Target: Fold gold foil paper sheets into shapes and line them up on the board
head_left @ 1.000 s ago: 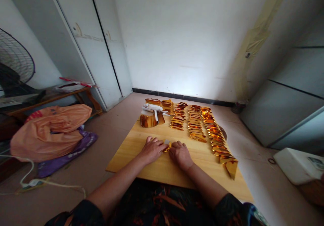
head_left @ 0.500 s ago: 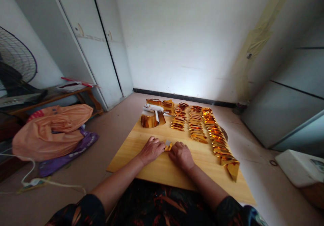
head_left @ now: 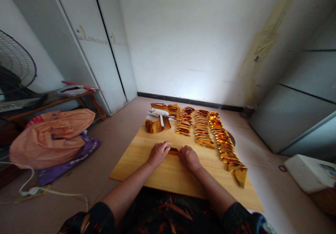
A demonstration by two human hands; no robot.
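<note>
My left hand (head_left: pixel 158 153) and my right hand (head_left: pixel 189 157) lie side by side on a wooden board (head_left: pixel 168 174) and press a small piece of gold foil paper (head_left: pixel 173 151) flat between them. Both hands grip its ends with curled fingers. Farther back on the board, three rows of folded gold foil pieces (head_left: pixel 203 129) stretch away from me. The rightmost row (head_left: pixel 228 150) runs to the board's right edge. A curled stack of gold foil sheets (head_left: pixel 155 123) sits at the back left of the board.
An orange plastic bag (head_left: pixel 49 136) over a purple bag lies on the floor at left, near a fan (head_left: pixel 14 66) and a low wooden table (head_left: pixel 60 99). White cupboard doors (head_left: pixel 86 45) stand behind. A white box (head_left: pixel 309 171) sits at right.
The foil piece stood up crumpled between my hands; now it is pressed down flat and dark. My fingers have shifted slightly forward over it.
</note>
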